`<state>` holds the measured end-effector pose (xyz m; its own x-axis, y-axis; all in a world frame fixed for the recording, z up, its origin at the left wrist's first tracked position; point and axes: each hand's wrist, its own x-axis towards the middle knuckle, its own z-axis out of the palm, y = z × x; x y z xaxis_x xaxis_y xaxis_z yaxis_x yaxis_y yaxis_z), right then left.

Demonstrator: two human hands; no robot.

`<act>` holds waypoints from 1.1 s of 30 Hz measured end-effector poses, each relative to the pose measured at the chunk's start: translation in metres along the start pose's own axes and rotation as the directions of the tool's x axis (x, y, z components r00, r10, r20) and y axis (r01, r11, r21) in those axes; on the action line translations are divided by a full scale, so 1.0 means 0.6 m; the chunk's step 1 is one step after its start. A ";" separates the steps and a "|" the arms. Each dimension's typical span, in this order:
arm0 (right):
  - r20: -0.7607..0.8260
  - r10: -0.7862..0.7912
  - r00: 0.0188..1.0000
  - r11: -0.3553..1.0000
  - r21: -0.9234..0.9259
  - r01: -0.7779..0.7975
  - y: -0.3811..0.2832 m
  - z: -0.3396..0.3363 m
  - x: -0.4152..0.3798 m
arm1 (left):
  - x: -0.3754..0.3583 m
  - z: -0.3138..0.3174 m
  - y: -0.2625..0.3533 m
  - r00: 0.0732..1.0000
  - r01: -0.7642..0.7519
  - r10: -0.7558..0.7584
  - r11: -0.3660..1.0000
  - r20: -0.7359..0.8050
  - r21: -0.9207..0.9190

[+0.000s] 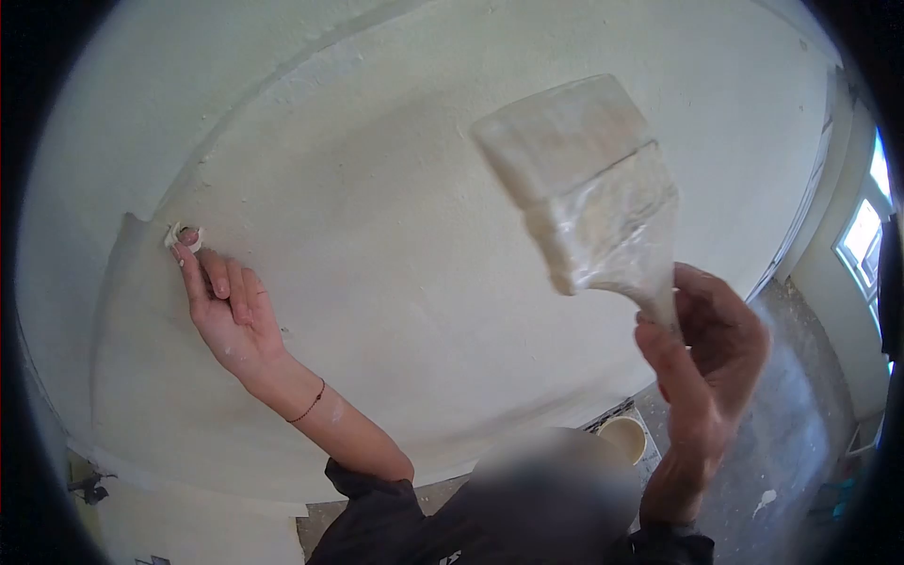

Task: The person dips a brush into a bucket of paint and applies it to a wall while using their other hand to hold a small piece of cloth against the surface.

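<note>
A wide, flat brush smeared with off-white paint is raised in front of the wall, its bristle end up and to the left. My right hand grips the narrow handle at its lower end. At the left, my left hand reaches up to the pale wall. Its index fingertip touches a small round hole with a ragged whitish rim, while the other fingers are partly curled. The thumb tip seems to be at the hole too. Nothing is seen held in that hand.
A cream bucket stands on the floor by the wall's base. The grey floor has whitish spots. A bright window is at the right. A blurred rounded shape covers the bottom middle.
</note>
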<state>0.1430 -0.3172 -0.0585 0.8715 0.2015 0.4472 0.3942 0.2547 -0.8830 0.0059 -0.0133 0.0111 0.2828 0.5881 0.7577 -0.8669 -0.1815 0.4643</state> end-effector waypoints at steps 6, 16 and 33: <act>0.453 0.182 0.873 0.856 0.364 -0.367 0.000 0.047 0.010 | -0.001 0.000 0.000 1.000 -0.001 0.001 1.000 -0.004 0.018; 0.584 0.198 0.787 0.729 0.450 -0.516 -0.031 0.125 0.024 | 0.000 -0.010 0.000 1.000 0.014 -0.013 0.999 -0.023 0.042; 0.549 0.196 0.813 0.760 0.438 -0.480 -0.065 0.157 0.023 | 0.001 -0.012 0.002 0.997 0.033 -0.031 0.999 -0.066 0.034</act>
<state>0.1125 -0.2353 -0.0047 0.6253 0.7329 0.2683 -0.2460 0.5113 -0.8234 0.0021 -0.0073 0.0087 0.2819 0.6443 0.7109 -0.8425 -0.1883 0.5047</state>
